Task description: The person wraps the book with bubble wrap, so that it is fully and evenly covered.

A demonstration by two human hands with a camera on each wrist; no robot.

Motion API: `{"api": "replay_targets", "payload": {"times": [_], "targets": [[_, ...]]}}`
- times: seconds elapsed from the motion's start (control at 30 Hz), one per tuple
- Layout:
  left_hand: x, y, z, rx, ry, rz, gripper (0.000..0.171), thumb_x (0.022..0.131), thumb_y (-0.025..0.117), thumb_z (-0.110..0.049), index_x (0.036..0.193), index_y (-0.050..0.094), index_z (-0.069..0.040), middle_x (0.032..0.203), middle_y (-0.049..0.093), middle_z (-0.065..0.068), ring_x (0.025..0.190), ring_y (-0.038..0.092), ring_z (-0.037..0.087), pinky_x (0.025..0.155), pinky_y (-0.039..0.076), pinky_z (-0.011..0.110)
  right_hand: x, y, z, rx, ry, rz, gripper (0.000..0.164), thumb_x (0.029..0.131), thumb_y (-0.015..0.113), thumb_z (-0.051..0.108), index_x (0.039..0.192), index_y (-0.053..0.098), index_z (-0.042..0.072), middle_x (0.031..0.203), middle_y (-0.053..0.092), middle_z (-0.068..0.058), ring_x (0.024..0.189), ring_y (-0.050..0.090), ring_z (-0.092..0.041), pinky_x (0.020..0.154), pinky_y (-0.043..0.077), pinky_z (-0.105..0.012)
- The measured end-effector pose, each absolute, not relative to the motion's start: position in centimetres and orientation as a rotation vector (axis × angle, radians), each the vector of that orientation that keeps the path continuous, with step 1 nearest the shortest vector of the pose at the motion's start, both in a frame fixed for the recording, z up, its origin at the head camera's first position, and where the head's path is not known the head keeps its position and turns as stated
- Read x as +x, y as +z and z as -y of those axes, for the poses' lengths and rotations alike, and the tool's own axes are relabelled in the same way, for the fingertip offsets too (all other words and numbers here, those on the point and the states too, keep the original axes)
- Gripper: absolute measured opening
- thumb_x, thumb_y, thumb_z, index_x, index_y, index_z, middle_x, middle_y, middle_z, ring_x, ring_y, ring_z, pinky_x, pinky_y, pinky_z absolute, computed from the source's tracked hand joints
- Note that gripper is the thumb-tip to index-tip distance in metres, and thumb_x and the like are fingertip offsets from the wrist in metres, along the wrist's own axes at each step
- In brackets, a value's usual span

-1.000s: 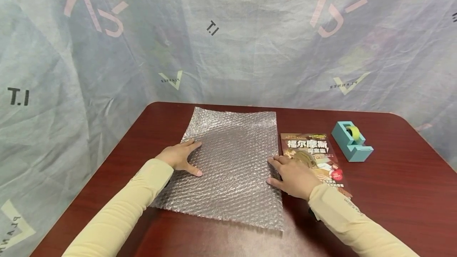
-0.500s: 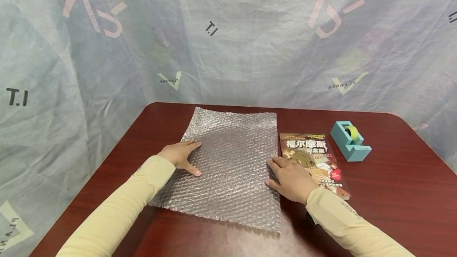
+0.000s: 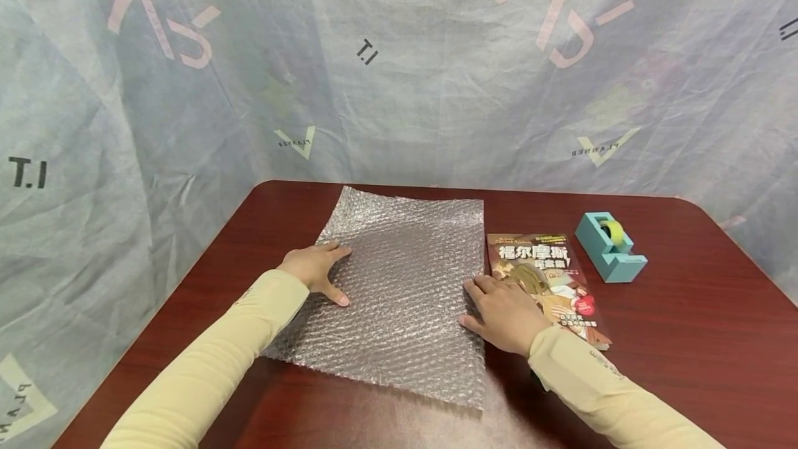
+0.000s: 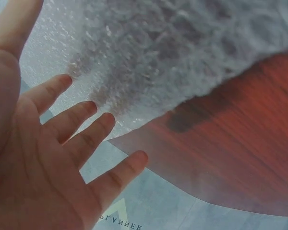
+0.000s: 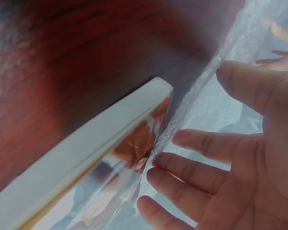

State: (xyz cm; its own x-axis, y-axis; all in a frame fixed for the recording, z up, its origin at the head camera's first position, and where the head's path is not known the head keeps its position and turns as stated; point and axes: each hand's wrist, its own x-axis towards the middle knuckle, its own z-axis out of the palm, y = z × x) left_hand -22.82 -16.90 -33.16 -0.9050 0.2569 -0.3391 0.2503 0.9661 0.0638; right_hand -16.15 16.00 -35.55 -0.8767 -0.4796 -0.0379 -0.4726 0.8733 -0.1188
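A sheet of clear bubble wrap [image 3: 399,324] lies spread on the table in the head view. My left hand [image 3: 313,270] rests on its left edge, fingers spread and thumb apart. In the left wrist view, the fingertips [image 4: 105,122] show right at the wrap's edge. Over the right edge lies my right hand [image 3: 506,317], with its fingers extended. The right wrist view shows the right fingertips [image 5: 158,160] along the wrap's edge, close to a book [image 5: 72,153]. That book, a paperback with a brown illustrated cover, lies flat just right of the wrap, partly hidden by the right hand.
A teal tape dispenser [image 3: 607,255] with a yellow roll of tape [image 3: 613,231] stands beyond the book, to its right. The dark red wooden table [image 3: 692,310] has rounded far corners. Grey printed fabric [image 3: 399,109] hangs behind it and along its left side.
The right hand has shifted slightly left, and the near right corner of the bubble wrap has moved left with it. The left hand stays almost still on the left edge.
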Motion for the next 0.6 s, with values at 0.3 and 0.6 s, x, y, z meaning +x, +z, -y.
{"api": "replay_targets", "payload": {"times": [0.3,0.6], "targets": [[-22.68,-33.07,16.70,0.359,0.032,-2.780,0.103,0.076,0.088,-0.046,0.158,0.037,-0.011,0.163,0.030,0.019,0.145,0.036,0.042,0.106,0.041,0.061,-16.36,-35.42,-15.72,-0.726,-0.117,-2.967,0.062,0.098,0.067,0.041,0.141,0.056,-0.004,0.141,0.055,-0.026,0.134,0.049,-0.044,0.105,0.039,-0.064],[-22.82,-33.31,16.72,0.346,0.046,-2.785,0.104,0.075,0.089,-0.046,0.158,0.037,-0.011,0.163,0.030,0.019,0.145,0.036,0.041,0.105,0.042,0.061,-16.29,-35.39,-15.79,-0.726,-0.106,-2.980,0.063,0.097,0.068,0.042,0.139,0.057,-0.003,0.139,0.057,-0.025,0.131,0.051,-0.044,0.104,0.040,-0.064]]}}
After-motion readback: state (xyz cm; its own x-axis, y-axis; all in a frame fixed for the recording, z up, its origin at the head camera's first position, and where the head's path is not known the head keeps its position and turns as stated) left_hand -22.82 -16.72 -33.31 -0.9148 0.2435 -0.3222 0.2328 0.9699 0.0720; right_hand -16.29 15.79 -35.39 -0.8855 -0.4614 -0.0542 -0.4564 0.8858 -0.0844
